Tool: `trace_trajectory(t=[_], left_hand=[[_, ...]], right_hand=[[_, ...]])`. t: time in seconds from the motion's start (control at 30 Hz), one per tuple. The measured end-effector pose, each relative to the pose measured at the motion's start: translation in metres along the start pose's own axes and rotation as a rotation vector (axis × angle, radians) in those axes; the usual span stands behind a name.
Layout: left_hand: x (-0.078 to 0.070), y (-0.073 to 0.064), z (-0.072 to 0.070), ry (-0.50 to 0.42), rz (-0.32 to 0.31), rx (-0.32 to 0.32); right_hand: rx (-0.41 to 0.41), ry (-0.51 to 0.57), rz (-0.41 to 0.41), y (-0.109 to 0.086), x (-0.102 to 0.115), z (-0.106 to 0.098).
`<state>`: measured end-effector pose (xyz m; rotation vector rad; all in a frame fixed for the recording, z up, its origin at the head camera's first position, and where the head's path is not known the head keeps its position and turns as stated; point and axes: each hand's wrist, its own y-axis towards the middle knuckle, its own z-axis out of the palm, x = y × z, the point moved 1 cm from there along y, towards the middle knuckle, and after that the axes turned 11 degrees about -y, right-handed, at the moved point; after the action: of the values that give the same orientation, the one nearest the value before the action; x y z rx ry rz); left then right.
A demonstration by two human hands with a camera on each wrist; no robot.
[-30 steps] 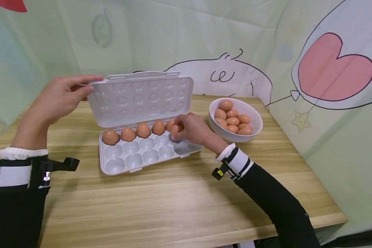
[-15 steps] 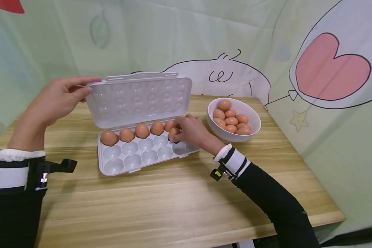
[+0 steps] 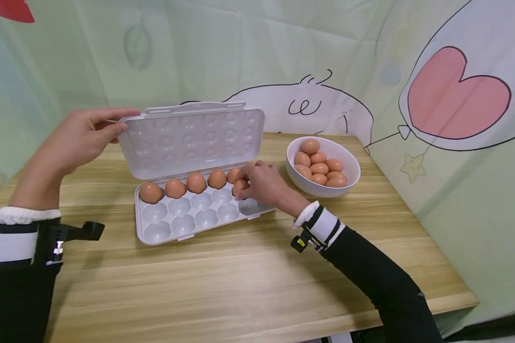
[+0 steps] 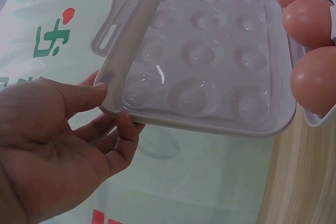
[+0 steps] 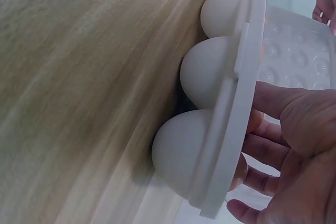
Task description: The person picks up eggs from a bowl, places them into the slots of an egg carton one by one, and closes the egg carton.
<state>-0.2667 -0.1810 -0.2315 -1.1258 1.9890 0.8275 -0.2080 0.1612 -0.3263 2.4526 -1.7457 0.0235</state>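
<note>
My left hand [image 3: 83, 136] pinches the left upper corner of the egg box's raised translucent lid [image 3: 193, 140] between thumb and fingers; the left wrist view shows the thumb [image 4: 86, 97] on its inner side. My right hand [image 3: 268, 185] holds a brown egg [image 3: 239, 187] by its fingertips at a middle-row cup toward the right of the white egg tray [image 3: 158, 231]. Along the back row sit several brown eggs [image 3: 196, 182], the rightmost partly behind my right fingers. Bare cups show in the middle and front rows. The right wrist view looks along the tray's underside [image 5: 181, 148].
To the right of the tray stands a white bowl [image 3: 326, 191] with several brown eggs [image 3: 319, 168] piled in it. Everything rests on a wood-grain table [image 3: 240, 281]. A printed cloth [image 3: 189, 52] hangs behind it, and its right edge meets another cloth wall.
The egg in my right fingertips has sunk slightly into its cup. My left hand keeps its grip on the lid, which stays raised. The head view has shifted a little.
</note>
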Motion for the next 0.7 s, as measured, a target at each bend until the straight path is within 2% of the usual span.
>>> trace_trajectory(t=[0.47,0.7], left_hand=[[-0.0019,0.0013,-0.0011,0.025,-0.018,0.015],[-0.0018,0.0010,-0.0013,0.029,-0.009,0.014]], right_hand=[[0.006,-0.040,-0.016,-0.0017,0.0001,-0.0011],[-0.051,-0.025,-0.035,-0.0035,-0.0004,-0.0019]])
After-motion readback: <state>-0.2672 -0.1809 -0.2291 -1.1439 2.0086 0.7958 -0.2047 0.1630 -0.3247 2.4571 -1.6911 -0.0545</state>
